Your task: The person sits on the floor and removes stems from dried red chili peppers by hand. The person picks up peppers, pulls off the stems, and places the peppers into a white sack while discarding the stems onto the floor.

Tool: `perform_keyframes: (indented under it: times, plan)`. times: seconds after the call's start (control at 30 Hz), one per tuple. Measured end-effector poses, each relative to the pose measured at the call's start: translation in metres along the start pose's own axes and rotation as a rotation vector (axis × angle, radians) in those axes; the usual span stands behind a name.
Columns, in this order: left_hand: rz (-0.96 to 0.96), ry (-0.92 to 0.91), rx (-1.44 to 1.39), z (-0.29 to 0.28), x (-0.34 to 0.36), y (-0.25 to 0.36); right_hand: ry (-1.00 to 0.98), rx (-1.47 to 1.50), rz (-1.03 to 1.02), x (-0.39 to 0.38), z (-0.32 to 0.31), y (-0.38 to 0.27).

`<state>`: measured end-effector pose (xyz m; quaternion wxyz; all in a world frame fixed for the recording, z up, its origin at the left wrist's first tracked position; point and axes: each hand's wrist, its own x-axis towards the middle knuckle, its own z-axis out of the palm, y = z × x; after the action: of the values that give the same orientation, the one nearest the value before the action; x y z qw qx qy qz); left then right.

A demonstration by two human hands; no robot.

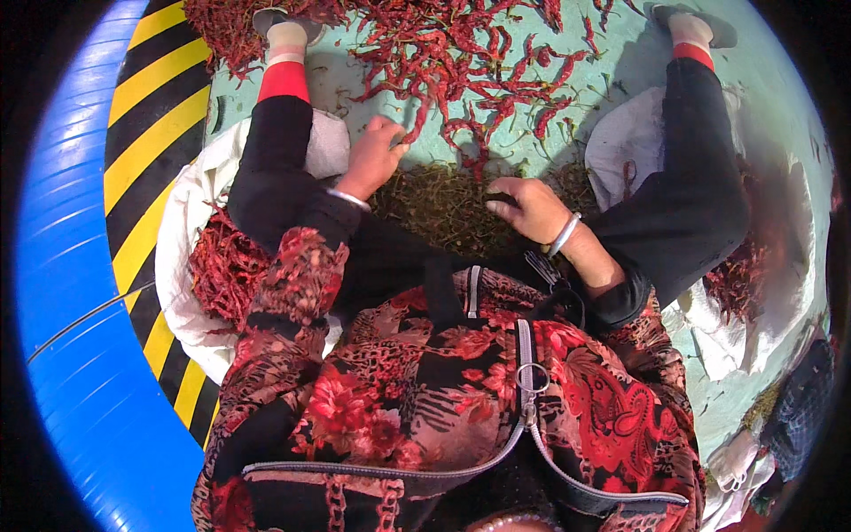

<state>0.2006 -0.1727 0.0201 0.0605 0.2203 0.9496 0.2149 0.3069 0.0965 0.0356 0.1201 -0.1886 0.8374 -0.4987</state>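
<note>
Seen from above, a person sits on a pale green floor with legs spread, sorting dried red chillies that lie scattered in a wide heap at the far side, between the two feet.

The left hand reaches out to the near edge of the heap; its fingers curl around one chilli, pinching it by its lower end. The right hand rests palm down, fingers loosely bent, on a dull greenish-brown pile of stems just in front of the lap. I cannot tell whether it holds anything beneath the fingers. Each wrist wears a silver bangle.

To the left, beside the thigh, a white sack lies open with red chillies inside. To the right, another white sack also holds some chillies. A blue and yellow-black striped band curves along the far left.

Judging by this, the step in hand is picking up a single chilli from the heap. The next move likely calls for bringing both hands together, a firm grip on the pod, and a twist at the stem end.
</note>
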Motion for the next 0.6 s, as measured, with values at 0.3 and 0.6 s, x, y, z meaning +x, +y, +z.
perform_keyframes:
  times: [0.3, 0.6]
  plan:
    - [-0.044, -0.304, -0.817, -0.009, -0.038, 0.127, 0.357, 0.569, 0.137, -0.001, 0.011, -0.021]
    - [0.612, -0.453, -0.756, -0.023, -0.053, 0.164, 0.486, 0.836, 0.472, -0.003, -0.001, 0.007]
